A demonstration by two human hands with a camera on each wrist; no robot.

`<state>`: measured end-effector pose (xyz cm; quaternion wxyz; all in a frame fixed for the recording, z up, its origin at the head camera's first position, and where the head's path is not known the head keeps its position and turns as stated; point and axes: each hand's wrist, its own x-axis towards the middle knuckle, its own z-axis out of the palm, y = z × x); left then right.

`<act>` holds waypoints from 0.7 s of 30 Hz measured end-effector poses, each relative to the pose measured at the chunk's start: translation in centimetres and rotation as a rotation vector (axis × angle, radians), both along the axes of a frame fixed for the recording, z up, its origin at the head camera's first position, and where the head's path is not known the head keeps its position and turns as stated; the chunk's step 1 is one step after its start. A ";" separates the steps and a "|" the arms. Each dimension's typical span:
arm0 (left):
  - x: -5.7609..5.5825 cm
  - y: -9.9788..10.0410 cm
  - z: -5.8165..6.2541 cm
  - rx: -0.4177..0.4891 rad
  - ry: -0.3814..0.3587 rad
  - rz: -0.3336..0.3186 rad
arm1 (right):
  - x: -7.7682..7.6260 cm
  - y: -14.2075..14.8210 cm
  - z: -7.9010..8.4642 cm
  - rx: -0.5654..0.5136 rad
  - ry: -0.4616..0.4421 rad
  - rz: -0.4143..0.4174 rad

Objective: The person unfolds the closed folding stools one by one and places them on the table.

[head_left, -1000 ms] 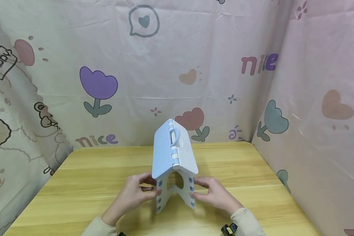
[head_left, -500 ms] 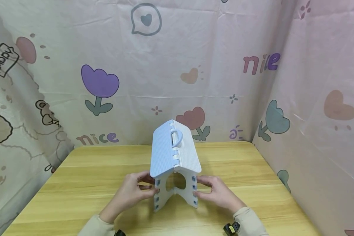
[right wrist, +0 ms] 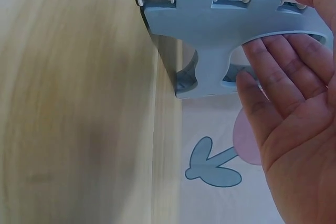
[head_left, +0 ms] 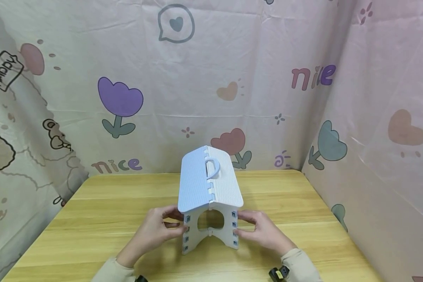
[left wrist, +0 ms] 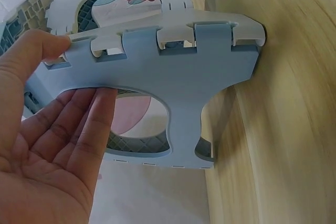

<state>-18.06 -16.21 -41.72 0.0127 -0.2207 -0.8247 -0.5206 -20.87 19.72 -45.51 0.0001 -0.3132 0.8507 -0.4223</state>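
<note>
A plastic folding step stool (head_left: 194,182), light blue and white, stands partly unfolded on the table in the head view. Its two top halves slope down from the middle like a roof, and a blue carrying handle (head_left: 215,168) sticks up at the ridge. My left hand (head_left: 156,227) grips the left leg side, its fingers reaching into the opening of the blue side panel (left wrist: 152,72) and its thumb on the hinged edge. My right hand (head_left: 262,231) holds the opposite blue side panel (right wrist: 210,22) the same way. Some fingertips are hidden behind the panels.
The wooden table (head_left: 109,219) extends around the stool on both sides. A printed cloth (head_left: 183,90) hangs behind the table and along its left and right sides. A black device (head_left: 278,273) is strapped at my right wrist.
The stool has spread wider: its top halves slope less steeply and its leg sides stand further apart. My hands have moved slightly apart with them, keeping their hold.
</note>
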 end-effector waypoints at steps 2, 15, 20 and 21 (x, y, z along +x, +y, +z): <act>0.0 0.0 0.0 -0.001 -0.007 -0.001 | 0.0 0.0 0.1 0.008 0.001 0.004; -0.4 -2.3 2.2 -0.056 0.135 0.036 | 0.0 1.1 3.8 0.013 0.014 -0.131; -1.2 -2.5 4.6 -0.118 0.243 0.121 | -0.5 1.4 6.2 -0.011 0.125 -0.197; -1.4 -2.4 5.1 -0.142 0.268 0.127 | -0.7 1.3 6.7 -0.006 0.151 -0.198</act>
